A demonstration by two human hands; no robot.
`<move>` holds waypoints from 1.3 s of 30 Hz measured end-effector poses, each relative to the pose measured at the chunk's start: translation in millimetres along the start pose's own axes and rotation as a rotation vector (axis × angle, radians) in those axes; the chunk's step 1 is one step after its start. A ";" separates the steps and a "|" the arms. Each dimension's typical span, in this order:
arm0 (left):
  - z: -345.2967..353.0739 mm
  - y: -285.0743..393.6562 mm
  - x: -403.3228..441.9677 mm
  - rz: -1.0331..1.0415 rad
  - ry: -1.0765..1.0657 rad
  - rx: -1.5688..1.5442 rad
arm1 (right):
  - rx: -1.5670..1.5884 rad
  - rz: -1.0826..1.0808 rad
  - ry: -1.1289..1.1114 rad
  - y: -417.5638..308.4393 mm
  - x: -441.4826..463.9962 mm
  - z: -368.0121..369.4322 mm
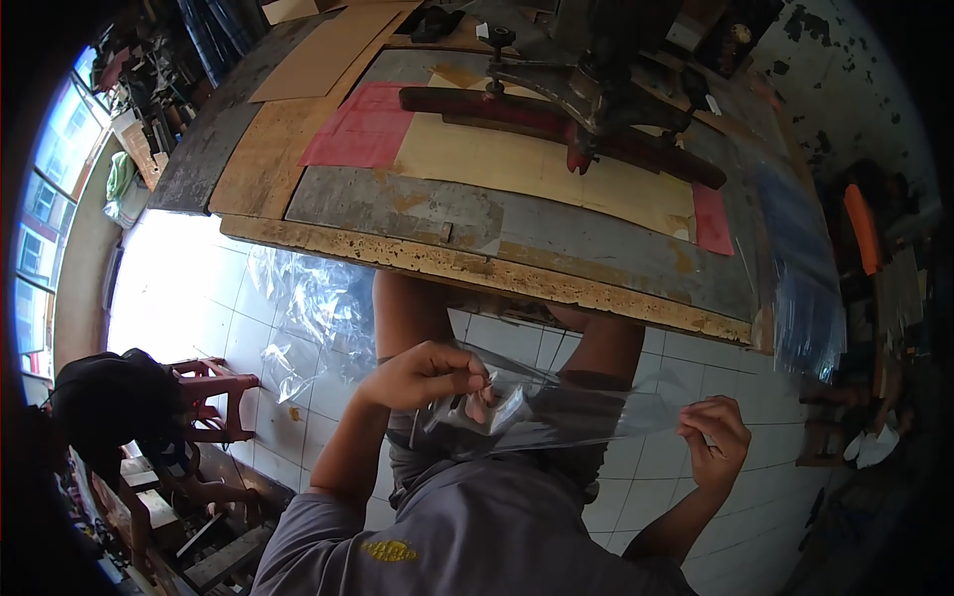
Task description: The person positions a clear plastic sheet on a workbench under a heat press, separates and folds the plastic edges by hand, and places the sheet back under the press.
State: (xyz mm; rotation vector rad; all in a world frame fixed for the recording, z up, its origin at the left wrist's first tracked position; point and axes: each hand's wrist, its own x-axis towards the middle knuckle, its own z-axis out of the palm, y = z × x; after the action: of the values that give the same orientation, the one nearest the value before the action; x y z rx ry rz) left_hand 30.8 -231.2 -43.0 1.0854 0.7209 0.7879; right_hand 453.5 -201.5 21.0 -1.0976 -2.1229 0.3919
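Observation:
A clear plastic sheet (pixel 576 412) stretches across my lap, between my two hands. My left hand (pixel 427 377) is closed on its left end, thumb and fingers pinched together near a crumpled, shiny part. At the sheet's right end is my right hand (pixel 714 435), its fingers curled and the fingertips close to the thumb at the plastic's edge. Beyond my knees stands the worktable (pixel 477 266), with a cream sheet (pixel 517 177) and pink pieces (pixel 363 124) lying under a dark metal press bar (pixel 636 149).
Loose clear plastic (pixel 318 298) lies on the tiled floor at the left. A red stool (pixel 224 397) stands at the lower left. Plastic sheets (pixel 800 268) hang over the table's right edge. Brown board (pixel 318 55) rests at the table's back left.

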 end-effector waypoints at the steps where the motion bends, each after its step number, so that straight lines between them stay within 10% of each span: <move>1: -2.0 4.8 -2.2 0.021 -0.032 0.064 | 0.007 -0.010 -0.012 -0.2 0.7 -1.8; 19: 45.3 1.8 20.1 0.218 -0.172 -0.478 | 0.073 0.116 -0.102 -2.0 4.7 1.2; 24: 69.0 4.9 42.1 0.162 -0.110 -0.143 | 0.220 -0.069 -0.220 -35.6 22.4 47.5; 30: 84.8 2.2 51.3 0.151 -0.004 0.346 | 0.280 0.193 -0.252 -60.1 38.2 79.7; 39: 66.3 -28.6 40.2 0.241 0.137 0.387 | 0.308 0.108 -0.184 -59.9 23.4 106.3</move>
State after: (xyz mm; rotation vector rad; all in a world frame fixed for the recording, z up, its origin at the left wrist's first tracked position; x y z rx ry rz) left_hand 112.4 -236.7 -54.8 1.4977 0.8930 0.9587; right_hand 334.0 -212.9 -10.8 -1.0288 -2.0750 0.8688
